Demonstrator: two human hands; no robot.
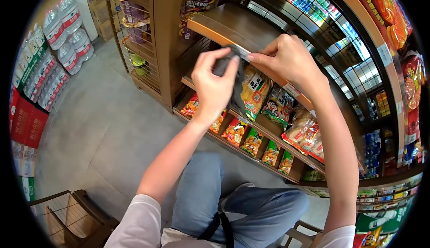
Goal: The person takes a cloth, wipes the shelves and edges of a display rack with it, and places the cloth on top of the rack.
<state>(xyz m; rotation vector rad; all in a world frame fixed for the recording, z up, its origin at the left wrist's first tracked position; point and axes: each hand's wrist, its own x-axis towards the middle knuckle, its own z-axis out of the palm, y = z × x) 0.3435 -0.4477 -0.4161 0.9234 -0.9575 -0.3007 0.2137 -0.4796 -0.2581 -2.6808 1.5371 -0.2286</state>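
My left hand (214, 80) is closed around a dark grey cloth (237, 86), which hangs down below the fingers by the shelf edge. Thumb and fingers of my right hand (289, 62) pinch the end of a price label (243, 52) at the orange front strip (210, 29) of the brown shelf board (235, 17). Both hands are close together there, the cloth just left of the label. Under the board lie bagged snacks: a yellow bag (255, 91), a dark bag (277, 104) and a clear-and-red bag (307, 133).
Several small snack packs (235, 131) fill the lowest shelf. Wrapped water bottles (67, 28) and red cartons (27, 122) stand along the left wall. A brown wire rack (67, 216) is at lower left, and red snack bags (385, 10) hang at upper right.
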